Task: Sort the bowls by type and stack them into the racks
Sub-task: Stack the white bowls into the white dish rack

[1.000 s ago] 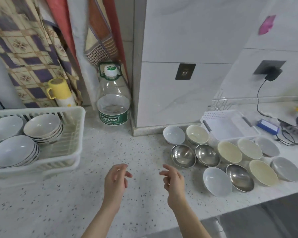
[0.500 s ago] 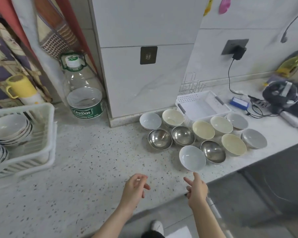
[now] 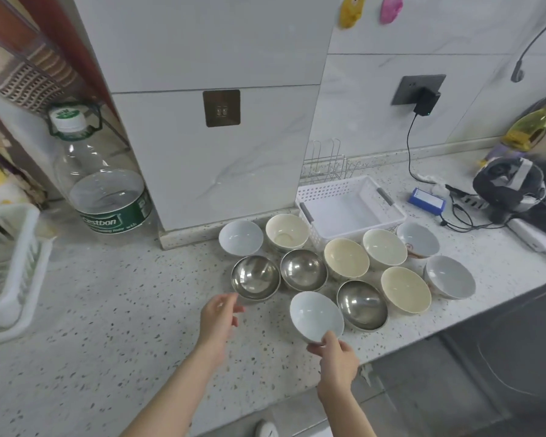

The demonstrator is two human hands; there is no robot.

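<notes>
Nearest the viewer, the right hand [image 3: 336, 357] is set at the near rim of a glossy white ceramic bowl [image 3: 316, 315], its fingers [image 3: 330, 337] pinched on that rim, probably so that the bowl can be lifted first as the closest of its kind. The left hand [image 3: 217, 316] is held just short of a polished round steel bowl [image 3: 255, 277], fingers loosely curled and apart, gripping nothing; whether the bowl is touched cannot be told. On the speckled stone counter [image 3: 114, 310] the remaining bowls are grouped close together: two more mirror-bright steel ones, matte cream ones, smooth pale white and grey ones. Behind them a perforated white plastic basket [image 3: 349, 206] stands, seemingly ready for one type. At the far left edge a slatted white plastic rack [image 3: 13, 263] is partly seen.
</notes>
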